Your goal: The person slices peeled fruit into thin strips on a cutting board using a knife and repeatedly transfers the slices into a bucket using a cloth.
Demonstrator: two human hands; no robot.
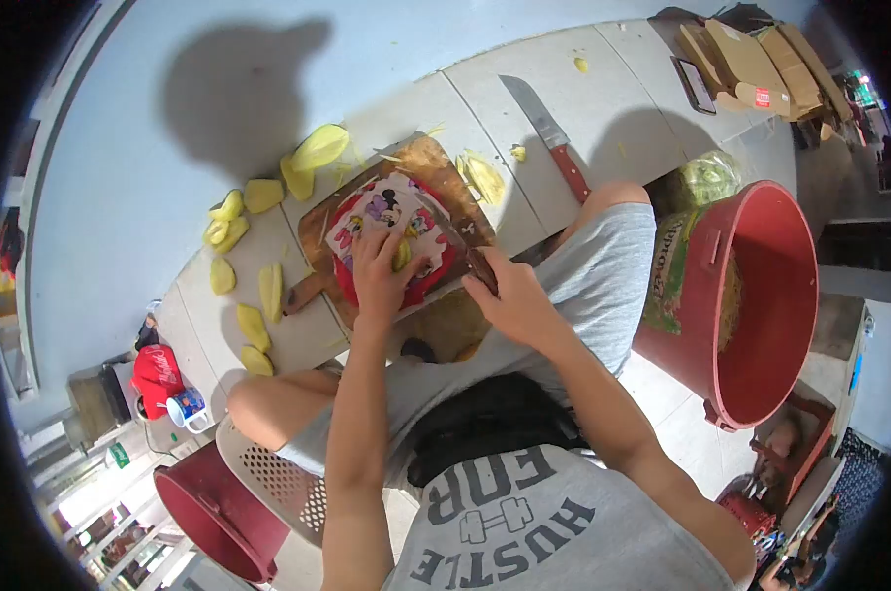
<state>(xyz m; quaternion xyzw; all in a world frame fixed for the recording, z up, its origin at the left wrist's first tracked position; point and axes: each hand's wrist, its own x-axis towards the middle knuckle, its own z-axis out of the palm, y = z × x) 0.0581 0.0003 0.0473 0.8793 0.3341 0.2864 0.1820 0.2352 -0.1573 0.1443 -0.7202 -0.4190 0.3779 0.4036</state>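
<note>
A wooden cutting board (313,229) lies on the tiled surface, with a red and white cartoon-print cloth (347,231) on it. My left hand (379,264) presses on the cloth with its fingers bent around a yellow-green piece (402,256). My right hand (509,295) is closed on the dark handle of a knife (482,268), whose blade points up and left over the cloth. Peeled yellow-green pieces (271,291) lie left of the board, and more (319,148) lie beyond its upper left edge. A pile of thin slices (483,177) sits right of the board.
A second knife (544,123) with a red-brown handle lies on the tiles. Cardboard boxes (751,69) and a phone (695,86) are at the upper right. A large red tub (765,305) stands at the right, another (219,512) at the lower left beside a perforated basket (273,478).
</note>
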